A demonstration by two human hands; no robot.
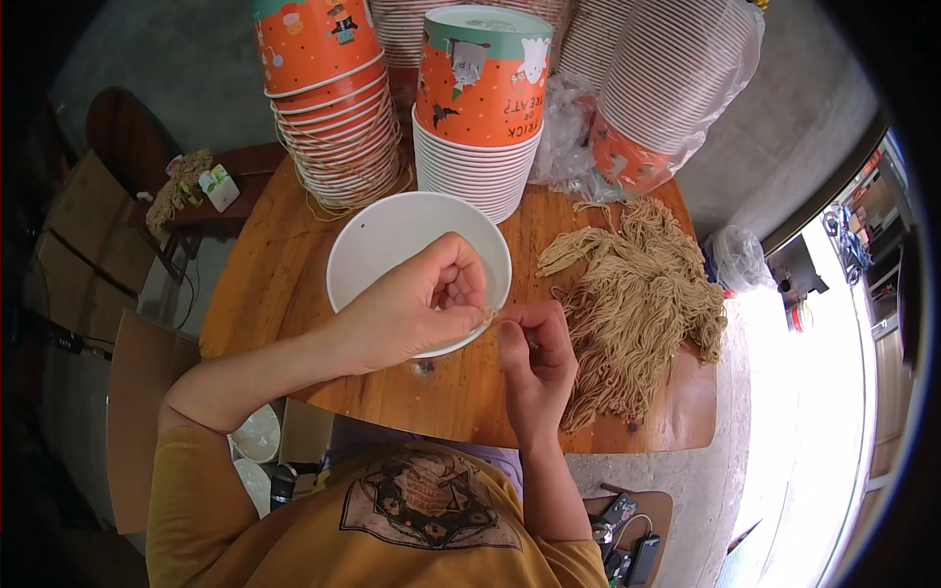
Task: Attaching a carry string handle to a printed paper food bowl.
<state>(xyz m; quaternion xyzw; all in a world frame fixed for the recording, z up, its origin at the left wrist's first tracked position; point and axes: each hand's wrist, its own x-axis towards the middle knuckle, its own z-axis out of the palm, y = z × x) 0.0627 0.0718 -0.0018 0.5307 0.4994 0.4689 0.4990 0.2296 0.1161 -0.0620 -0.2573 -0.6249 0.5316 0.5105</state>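
Note:
A white paper bucket (377, 230) stands mouth up on the wooden table in front of me. My left hand (426, 304) reaches over its near right rim, thumb and fingers pinched on a small end of beige cord (487, 315). Just right of that rim is my right hand (539, 358), its thumb and forefinger pressed together close to the cord end. Whatever lies between its fingertips is too small to make out. A large loose heap of beige cords (637, 314) spreads over the table to the right of my right hand.
Behind the bucket rise a left stack of orange buckets (338, 137) hung with cords and a middle upside-down stack (475, 162). A plastic-wrapped stack (676, 78) leans at the back right. An open cardboard box (147, 421) sits left of the table (284, 255).

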